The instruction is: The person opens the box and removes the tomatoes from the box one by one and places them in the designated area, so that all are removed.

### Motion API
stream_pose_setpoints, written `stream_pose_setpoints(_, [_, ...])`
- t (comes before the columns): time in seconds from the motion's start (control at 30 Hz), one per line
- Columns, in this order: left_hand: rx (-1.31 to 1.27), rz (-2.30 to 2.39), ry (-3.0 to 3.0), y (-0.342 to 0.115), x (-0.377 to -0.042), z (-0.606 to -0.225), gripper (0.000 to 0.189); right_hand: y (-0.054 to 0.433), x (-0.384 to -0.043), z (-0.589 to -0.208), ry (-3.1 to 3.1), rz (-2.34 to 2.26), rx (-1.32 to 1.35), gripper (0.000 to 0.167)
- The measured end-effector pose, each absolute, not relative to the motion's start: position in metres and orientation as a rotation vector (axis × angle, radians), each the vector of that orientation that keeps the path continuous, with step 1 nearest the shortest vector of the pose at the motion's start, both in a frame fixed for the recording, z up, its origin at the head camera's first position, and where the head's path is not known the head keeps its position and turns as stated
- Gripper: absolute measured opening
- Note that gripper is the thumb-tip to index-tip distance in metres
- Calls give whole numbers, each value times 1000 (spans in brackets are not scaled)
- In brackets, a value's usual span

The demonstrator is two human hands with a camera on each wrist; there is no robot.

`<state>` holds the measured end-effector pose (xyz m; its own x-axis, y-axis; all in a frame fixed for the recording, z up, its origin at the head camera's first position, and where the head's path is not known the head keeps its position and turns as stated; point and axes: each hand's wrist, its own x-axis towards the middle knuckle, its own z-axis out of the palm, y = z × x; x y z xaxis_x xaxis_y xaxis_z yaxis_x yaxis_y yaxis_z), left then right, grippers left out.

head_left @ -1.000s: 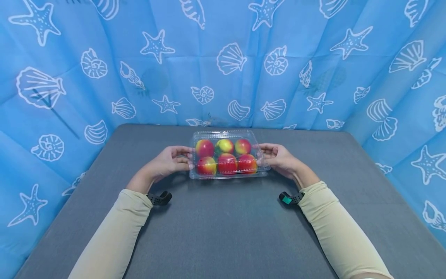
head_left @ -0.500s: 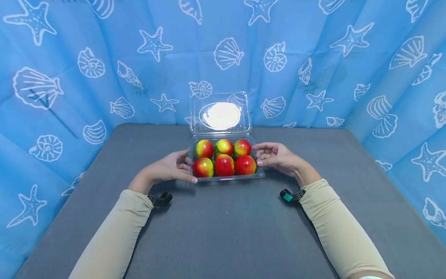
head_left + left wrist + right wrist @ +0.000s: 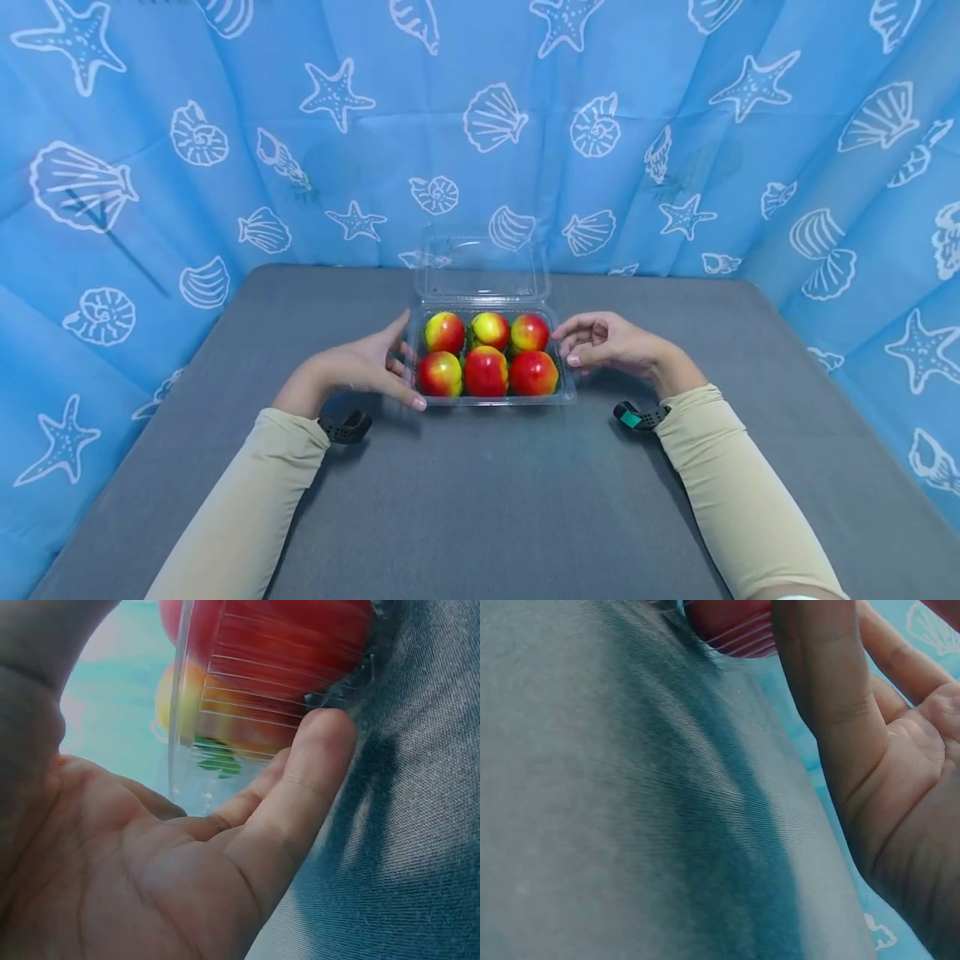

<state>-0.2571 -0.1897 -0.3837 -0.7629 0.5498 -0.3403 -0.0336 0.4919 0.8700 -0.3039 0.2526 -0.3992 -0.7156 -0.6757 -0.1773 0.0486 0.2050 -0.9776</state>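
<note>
Toward the far side of a grey cloth-covered table [image 3: 480,500], midway between two hands, sits a clear plastic container [image 3: 491,401]. Its transparent lid [image 3: 483,283] is raised and leans back from the hinge along the far edge. Inside: six red-and-yellow fruits [image 3: 486,372], two rows of three, skins glossy; the far middle one shows the most yellow on top.

Left hand [image 3: 363,364] at the container's left side. Thumb tip by the near left corner, fingers spread and extended along the side wall. Left wrist view: palm uncovered, fingertips close against the ribbed wall, with fruit and a small green patch [image 3: 216,756] visible through the plastic. No firm grip shows.

Right hand [image 3: 618,346] at the right side, fingers loosely bent, index tip by the rim, thumb near the right wall. Contact there is hard to tell; nothing is clasped in the palm.

Both forearms in beige sleeves [image 3: 232,508]; a black band [image 3: 347,427] at each wrist, the right one with a green mark. Behind the table, a blue curtain [image 3: 480,50] patterned with white shells and starfish.
</note>
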Motion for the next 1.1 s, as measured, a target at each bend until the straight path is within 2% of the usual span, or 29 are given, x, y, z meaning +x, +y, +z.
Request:
stream_pose_setpoints(0.47, [406, 1107, 2184, -186, -250, -376, 154, 246, -304, -392, 2035, -1641, -438, 58])
stream_pose_setpoints(1.1, [409, 856, 2267, -176, -235, -357, 155, 238, -301, -389, 2060, -1613, -375, 53])
